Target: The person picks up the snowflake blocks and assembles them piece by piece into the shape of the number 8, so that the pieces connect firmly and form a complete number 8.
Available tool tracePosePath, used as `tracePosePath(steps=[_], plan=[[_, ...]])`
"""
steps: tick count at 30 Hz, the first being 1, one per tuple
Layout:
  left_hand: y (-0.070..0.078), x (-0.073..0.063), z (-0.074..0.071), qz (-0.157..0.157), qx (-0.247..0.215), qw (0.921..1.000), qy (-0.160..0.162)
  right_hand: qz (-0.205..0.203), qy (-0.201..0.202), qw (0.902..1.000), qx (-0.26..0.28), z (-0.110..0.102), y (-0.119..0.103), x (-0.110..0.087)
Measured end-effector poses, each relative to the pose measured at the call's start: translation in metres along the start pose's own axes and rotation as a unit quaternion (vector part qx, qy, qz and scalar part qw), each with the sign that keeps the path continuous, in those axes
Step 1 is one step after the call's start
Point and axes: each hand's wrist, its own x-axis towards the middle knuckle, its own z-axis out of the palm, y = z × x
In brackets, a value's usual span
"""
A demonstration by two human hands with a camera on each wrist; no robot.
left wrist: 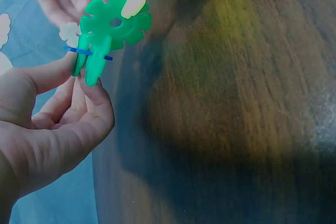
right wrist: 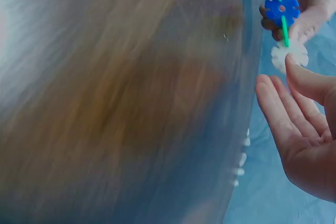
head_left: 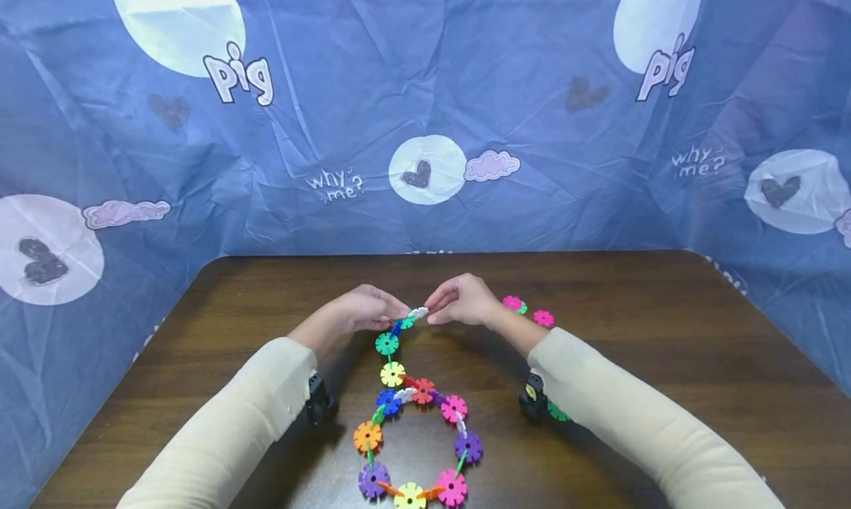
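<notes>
A chain of notched plastic flower discs rises from a closed ring of multicoloured discs (head_left: 468,447) on the table. My left hand (head_left: 366,307) pinches a green disc (left wrist: 96,66) near the chain's upper end, with a blue disc (right wrist: 282,9) slotted beside it. A white disc (right wrist: 290,56) sits on that end, attached to the green one. Close by it is my right hand (head_left: 465,302), its thumb tip overlapping the white disc in the right wrist view and its other fingers fairly straight and spread away from the thumb.
Loose pink discs (head_left: 544,318) lie beyond my right forearm, one with green beside it. A green disc (head_left: 558,411) is partly hidden under the right sleeve. Behind the wooden table (head_left: 631,287) hangs a blue printed cloth (head_left: 532,221). Each wrist carries a black camera (head_left: 322,399).
</notes>
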Motion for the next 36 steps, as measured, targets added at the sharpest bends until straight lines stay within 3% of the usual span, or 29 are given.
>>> tracePosePath(steps=[9, 13, 18, 22, 27, 36], plan=[[-0.001, -0.002, 0.000, 0.002, 0.001, 1.0000, 0.008, 0.003, -0.073, 0.9966, -0.038, -0.044, 0.024, -0.051], [-0.003, -0.001, -0.001, 0.001, 0.007, 0.9999, 0.013, -0.018, -0.105, 0.9931, -0.048, -0.060, 0.038, -0.077], [-0.005, -0.001, -0.001, -0.004, 0.008, 0.9998, 0.017, -0.021, -0.144, 0.9874, -0.062, -0.073, 0.051, -0.108], [-0.006, -0.001, -0.002, -0.003, 0.009, 0.9998, 0.018, -0.011, -0.152, 0.9836, -0.095, -0.077, 0.055, -0.129], [-0.005, -0.003, -0.002, -0.005, 0.008, 0.9998, 0.019, -0.038, -0.146, 0.9792, -0.136, -0.077, 0.054, -0.143], [-0.006, -0.002, 0.001, -0.014, -0.002, 0.9997, 0.019, -0.081, -0.142, 0.9668, -0.196, -0.074, 0.054, -0.149]])
